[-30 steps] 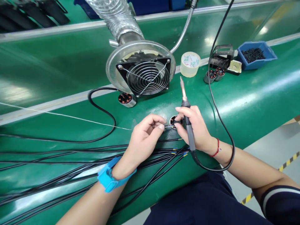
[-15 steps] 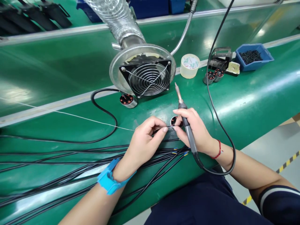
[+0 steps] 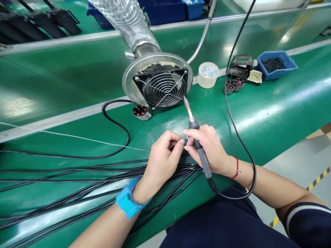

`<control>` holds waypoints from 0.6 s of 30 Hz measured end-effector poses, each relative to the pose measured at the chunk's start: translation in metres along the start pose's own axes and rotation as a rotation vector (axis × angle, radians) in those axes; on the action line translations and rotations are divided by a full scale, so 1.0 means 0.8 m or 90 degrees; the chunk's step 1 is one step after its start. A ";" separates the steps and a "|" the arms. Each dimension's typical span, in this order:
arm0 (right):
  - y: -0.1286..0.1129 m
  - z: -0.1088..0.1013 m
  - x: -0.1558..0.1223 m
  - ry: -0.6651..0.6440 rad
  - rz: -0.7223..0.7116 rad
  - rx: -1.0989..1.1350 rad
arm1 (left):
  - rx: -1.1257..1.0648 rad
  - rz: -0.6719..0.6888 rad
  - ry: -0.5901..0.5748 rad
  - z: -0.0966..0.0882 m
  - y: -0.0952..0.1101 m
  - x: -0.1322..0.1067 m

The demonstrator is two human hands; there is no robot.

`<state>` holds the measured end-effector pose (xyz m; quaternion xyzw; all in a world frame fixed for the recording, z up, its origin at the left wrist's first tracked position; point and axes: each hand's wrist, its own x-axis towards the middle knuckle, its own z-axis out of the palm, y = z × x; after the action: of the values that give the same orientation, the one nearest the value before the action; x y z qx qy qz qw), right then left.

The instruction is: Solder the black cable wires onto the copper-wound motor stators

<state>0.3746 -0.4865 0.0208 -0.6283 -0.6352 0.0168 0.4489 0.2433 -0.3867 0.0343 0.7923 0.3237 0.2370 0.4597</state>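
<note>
Soldering iron (image 3: 204,161), tape (image 3: 207,81) with possibly green lettering (image 3: 209,71)

A grey-handled, metal-tipped soldering iron (image 3: 203,159) points away, slanted left — thin wires (image 3: 186,139) beside it, mostly hidden.

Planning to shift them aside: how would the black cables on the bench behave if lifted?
The black cables would probably flex but resist tight folds, as one curves smoothly left of the fan. Lifting one may drag others, since several cross.
</note>
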 end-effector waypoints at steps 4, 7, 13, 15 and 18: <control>0.008 -0.006 -0.002 0.035 0.026 0.036 | -0.126 -0.109 -0.039 -0.003 -0.002 0.005; 0.016 -0.009 -0.003 0.050 0.067 0.057 | -0.189 -0.163 -0.068 -0.005 -0.002 0.007; 0.023 -0.005 -0.006 0.011 0.098 0.115 | -0.205 -0.157 -0.101 -0.008 0.000 0.009; 0.025 -0.004 -0.006 0.005 0.118 0.154 | -0.181 -0.134 -0.116 -0.008 0.000 0.011; 0.026 -0.004 -0.005 0.001 0.123 0.215 | -0.157 -0.118 -0.137 -0.008 0.000 0.014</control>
<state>0.3921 -0.4874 0.0086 -0.6020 -0.5597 0.1657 0.5448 0.2463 -0.3750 0.0386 0.7176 0.3128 0.1454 0.6050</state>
